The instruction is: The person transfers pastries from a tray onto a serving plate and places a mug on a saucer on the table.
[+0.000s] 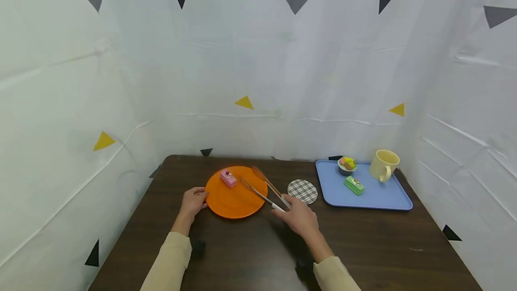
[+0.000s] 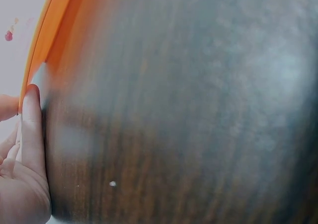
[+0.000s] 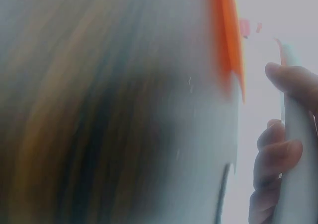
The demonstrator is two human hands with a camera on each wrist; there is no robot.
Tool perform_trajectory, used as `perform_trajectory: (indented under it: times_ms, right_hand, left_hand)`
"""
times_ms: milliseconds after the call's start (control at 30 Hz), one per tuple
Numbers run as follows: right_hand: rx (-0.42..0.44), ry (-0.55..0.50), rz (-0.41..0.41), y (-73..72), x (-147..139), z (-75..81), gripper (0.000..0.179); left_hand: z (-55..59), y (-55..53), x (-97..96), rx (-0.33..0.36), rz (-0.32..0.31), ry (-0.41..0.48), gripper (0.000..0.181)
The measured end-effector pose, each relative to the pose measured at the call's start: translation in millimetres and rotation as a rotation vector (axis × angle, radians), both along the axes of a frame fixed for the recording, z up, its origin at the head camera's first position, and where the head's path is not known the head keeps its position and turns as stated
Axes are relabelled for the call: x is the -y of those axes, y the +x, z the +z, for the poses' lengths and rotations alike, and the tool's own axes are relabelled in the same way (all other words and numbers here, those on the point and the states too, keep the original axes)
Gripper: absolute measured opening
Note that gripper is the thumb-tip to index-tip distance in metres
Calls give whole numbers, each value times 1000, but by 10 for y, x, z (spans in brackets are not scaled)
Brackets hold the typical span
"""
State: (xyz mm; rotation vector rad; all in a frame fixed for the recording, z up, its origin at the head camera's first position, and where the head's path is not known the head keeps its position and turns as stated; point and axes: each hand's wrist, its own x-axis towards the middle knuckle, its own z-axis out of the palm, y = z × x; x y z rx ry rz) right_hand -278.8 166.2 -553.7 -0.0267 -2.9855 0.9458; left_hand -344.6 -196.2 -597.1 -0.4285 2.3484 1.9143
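Tongs [image 1: 262, 196] are extending over the orange plate [image 1: 238, 206], where a pink cake [image 1: 228, 178] is lying; right hand [image 1: 300, 218] is gripping them, left hand [image 1: 194, 202] pinching the plate's edge, presumably for steadiness.

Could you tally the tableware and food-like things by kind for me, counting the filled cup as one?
Plate: 1
Tongs: 1
Coaster: 1
Tray: 1
Mug: 1
Filled cup: 1
Cake-like pieces: 2 (pink piece, green piece)
Total: 8
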Motion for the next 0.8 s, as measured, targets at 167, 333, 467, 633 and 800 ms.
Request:
perform_trajectory:
  times_ms: [167,333,467,633,800]
  right_hand:
    - [-7,-4,-29,90,-195,-10,71]
    - [11,20,-66,192,-411,20,76]
    - [29,34,-96,250,-621,52,84]
    - [60,24,-139,305,-915,68,96]
    - [88,16,-156,351,-1161,92,103]
  left_hand:
    - [-5,31,7,9,10,-10,44]
    - [-5,45,2,9,18,-16,42]
    - [19,27,-16,-8,24,-11,42]
    - [26,-10,-42,-12,19,-3,42]
    - [20,9,-40,-7,41,-16,41]
